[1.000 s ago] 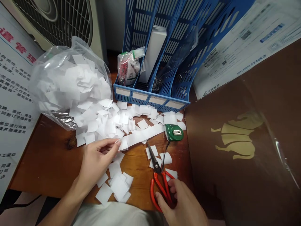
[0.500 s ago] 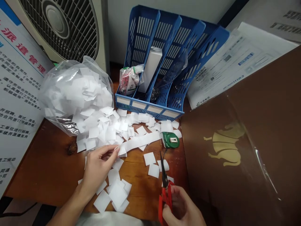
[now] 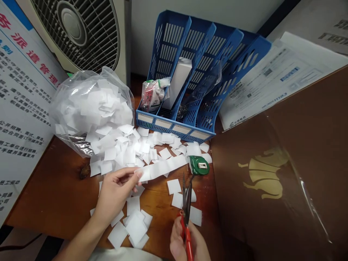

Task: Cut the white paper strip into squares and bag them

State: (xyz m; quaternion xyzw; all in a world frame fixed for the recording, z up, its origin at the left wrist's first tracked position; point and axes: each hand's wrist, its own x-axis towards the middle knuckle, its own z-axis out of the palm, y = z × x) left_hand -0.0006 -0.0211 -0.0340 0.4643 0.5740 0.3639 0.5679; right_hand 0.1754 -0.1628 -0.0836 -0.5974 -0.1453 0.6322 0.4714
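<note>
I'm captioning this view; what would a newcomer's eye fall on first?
White squares heap up at left, in a clear bag and on the table before it. A blue rack stands right of the bag. In front, the left hand holds a white strip and the right hand red-handled scissors.

A blue slotted plastic file rack (image 3: 200, 54) is occupied by a long white box (image 3: 178, 81) and a clear plastic bag (image 3: 154, 92) whose red contents (image 3: 147, 99) are poorly made out. It is flanked by a beige boxy fan (image 3: 81, 32) and a brown carton (image 3: 252, 214) printed with a gold animal emblem (image 3: 265, 172).
</note>
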